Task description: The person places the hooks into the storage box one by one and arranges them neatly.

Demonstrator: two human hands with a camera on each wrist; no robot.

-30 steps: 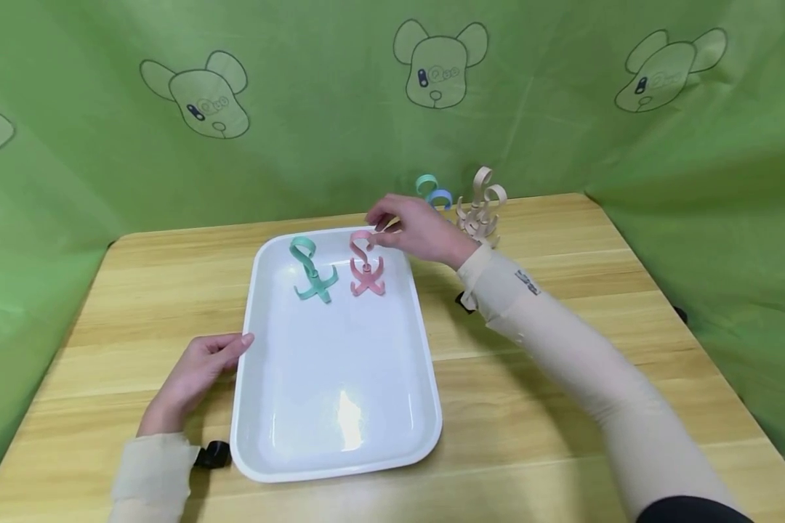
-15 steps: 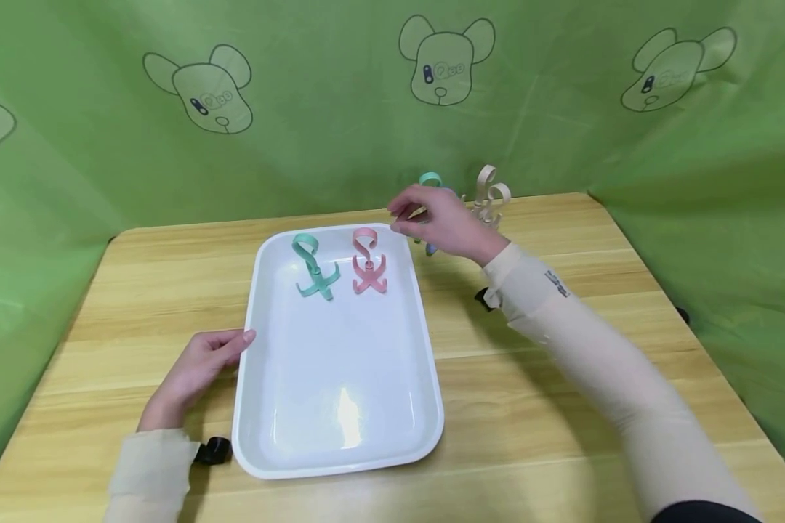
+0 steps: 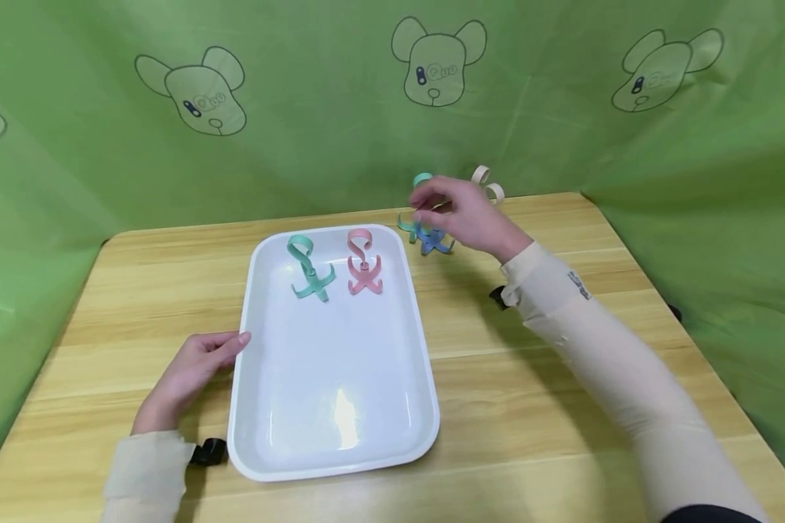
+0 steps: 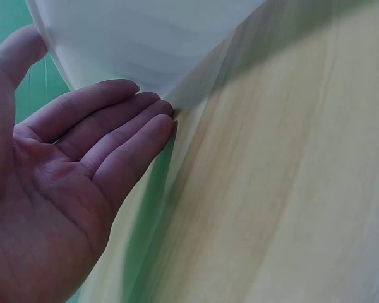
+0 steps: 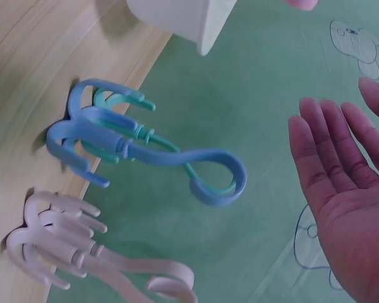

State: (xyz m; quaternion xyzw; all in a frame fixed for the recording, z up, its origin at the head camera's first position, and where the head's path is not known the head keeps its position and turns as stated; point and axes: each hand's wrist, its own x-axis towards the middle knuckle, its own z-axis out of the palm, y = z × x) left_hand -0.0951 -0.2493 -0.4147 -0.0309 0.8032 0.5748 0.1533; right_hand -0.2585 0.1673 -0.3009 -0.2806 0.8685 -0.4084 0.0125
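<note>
A white tray [image 3: 330, 356] lies on the table. My left hand [image 3: 192, 374] holds its left side, thumb tip on the rim and fingers against the outer wall, as the left wrist view shows. Inside at the far end stand a green four-prong hook [image 3: 312, 280] and a pink one [image 3: 365, 274], curls upward. My right hand [image 3: 471, 214] is in the air right of the tray with nothing in it. It is nearest to a blue prong hook [image 5: 95, 132] and another green one [image 5: 142, 132], standing close together and partly overlapped by the hand in the head view.
Two beige prong hooks [image 5: 57, 243] stand beside the blue one, mostly hidden by my right hand in the head view. The wooden table [image 3: 562, 349] ends at a green curtain [image 3: 327, 145] behind and on both sides.
My right hand has moved away from the pink hook, rightward past the tray's far corner to the blue and green hooks. The left hand keeps its place on the tray.
</note>
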